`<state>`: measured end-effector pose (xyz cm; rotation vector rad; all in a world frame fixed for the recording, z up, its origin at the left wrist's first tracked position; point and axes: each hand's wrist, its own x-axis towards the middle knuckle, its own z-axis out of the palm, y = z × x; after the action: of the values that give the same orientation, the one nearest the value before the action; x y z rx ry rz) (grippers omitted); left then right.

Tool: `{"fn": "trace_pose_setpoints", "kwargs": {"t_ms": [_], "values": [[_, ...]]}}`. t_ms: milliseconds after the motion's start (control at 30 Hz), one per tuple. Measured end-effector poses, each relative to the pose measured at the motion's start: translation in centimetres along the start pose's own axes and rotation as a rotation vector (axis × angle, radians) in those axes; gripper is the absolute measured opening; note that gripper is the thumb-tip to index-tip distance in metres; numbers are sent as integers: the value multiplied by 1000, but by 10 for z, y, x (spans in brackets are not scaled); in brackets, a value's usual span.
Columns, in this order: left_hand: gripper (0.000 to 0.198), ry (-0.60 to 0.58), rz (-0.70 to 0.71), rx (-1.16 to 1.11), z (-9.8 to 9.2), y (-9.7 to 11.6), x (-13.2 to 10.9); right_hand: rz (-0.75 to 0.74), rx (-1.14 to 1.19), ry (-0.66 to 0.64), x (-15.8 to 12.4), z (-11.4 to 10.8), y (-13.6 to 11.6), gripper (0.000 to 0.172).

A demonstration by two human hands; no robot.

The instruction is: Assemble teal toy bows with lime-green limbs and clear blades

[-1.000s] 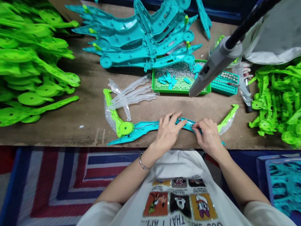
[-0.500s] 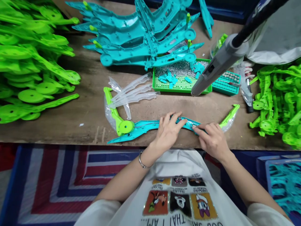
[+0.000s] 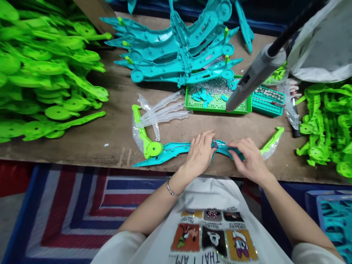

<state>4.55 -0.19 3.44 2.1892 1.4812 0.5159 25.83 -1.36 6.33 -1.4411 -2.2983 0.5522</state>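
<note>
A teal bow-shaped plastic shell (image 3: 176,147) lies along the table's front edge, its hollow side up. A thin wire runs inside it, and small reddish wires bunch near its middle. My left hand (image 3: 200,154) is closed over the shell's middle, fingers together across it and thumb beside the wires. Thumb and fingertips of my right hand (image 3: 249,157) pinch at the shell's right part; what lies between them is too small to make out. Lime-green limbs with clear plastic, one on the left (image 3: 143,134) and one on the right (image 3: 272,141), extend from the shell's ends.
Clear plastic strips (image 3: 165,108) lie beyond the left limb. Behind stand a green basket (image 3: 217,109) of screws and teal bits, a teal rack (image 3: 268,110) and stacked teal shells (image 3: 176,55). A grey electric screwdriver (image 3: 247,82) hangs overhead. Lime-green parts pile up left (image 3: 49,80) and right (image 3: 316,128).
My left fingers have drawn together over the shell. My right hand has shifted from a pressing fingertip to a pinch slightly farther right along it. The whole view has moved a little.
</note>
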Motion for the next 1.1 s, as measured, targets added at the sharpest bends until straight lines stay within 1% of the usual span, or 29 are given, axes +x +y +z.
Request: {"fn": "trace_pose_setpoints", "kwargs": {"t_ms": [100, 167, 267, 367, 400, 533, 667, 767, 833, 867, 933, 1000, 1100], "values": [[42, 37, -22, -7, 1, 0, -1, -151, -104, 5, 9, 7, -5, 27], [41, 55, -40, 10, 1, 1, -2, -208, -191, 1, 12, 13, -6, 29], [34, 94, -58, 33, 0, 3, -4, -235, -236, -19, 12, 17, -6, 31], [15, 142, -43, 87, 2, 3, -8, -242, -261, -36, 11, 18, -6, 33], [12, 153, -27, 108, 3, 2, -10, -243, -268, -43, 10, 19, -6, 34], [19, 170, 56, 140, 7, -3, -16, -238, -279, -65, 10, 20, -5, 35], [22, 130, 152, 167, 2, -6, -23, -247, -290, -63, 10, 24, -3, 35], [36, 92, 204, 187, -1, -5, -30, -261, -317, -74, 11, 24, -2, 32], [45, 81, 216, 186, 1, -6, -34, -273, -327, -96, 13, 20, -4, 31], [46, 82, 217, 183, 2, -6, -35, -284, -320, -105, 15, 16, -5, 30], [41, 101, 208, 179, 7, -7, -36, -322, -256, -104, 22, 7, -12, 31], [34, 136, 199, 173, 12, -9, -37, -363, -151, -51, 37, 0, -22, 33], [30, 198, 193, 162, 19, -10, -37, -362, -72, 90, 78, 1, -41, 37]]}}
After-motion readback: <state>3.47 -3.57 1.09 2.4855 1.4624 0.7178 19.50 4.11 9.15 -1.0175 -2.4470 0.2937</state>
